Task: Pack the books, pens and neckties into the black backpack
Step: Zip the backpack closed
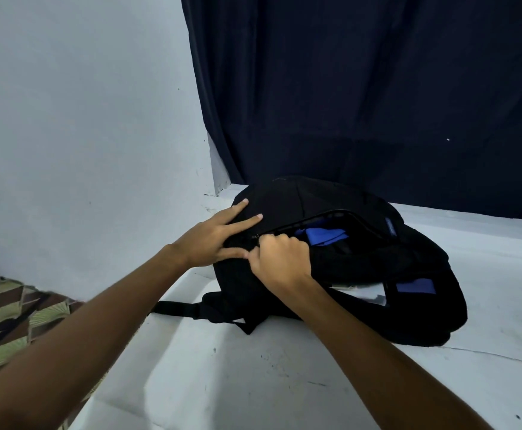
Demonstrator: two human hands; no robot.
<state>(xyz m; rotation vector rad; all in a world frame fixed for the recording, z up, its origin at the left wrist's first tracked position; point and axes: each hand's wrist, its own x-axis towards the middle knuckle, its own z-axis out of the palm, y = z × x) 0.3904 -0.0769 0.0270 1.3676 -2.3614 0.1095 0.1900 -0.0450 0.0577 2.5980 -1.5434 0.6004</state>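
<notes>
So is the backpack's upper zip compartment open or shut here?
Open: the black backpack gapes along its zipper, blue fabric showing inside. The right hand pinches at the zipper's end.

Black backpack (pixel 362 265) lying flat on white table, upper compartment unzipped, blue fabric (pixel 324 236) visible inside; white paper edge in lower pocket.

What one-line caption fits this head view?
Left hand steadies the black backpack while the right hand pinches at its zipper; blue fabric shows inside.
</notes>
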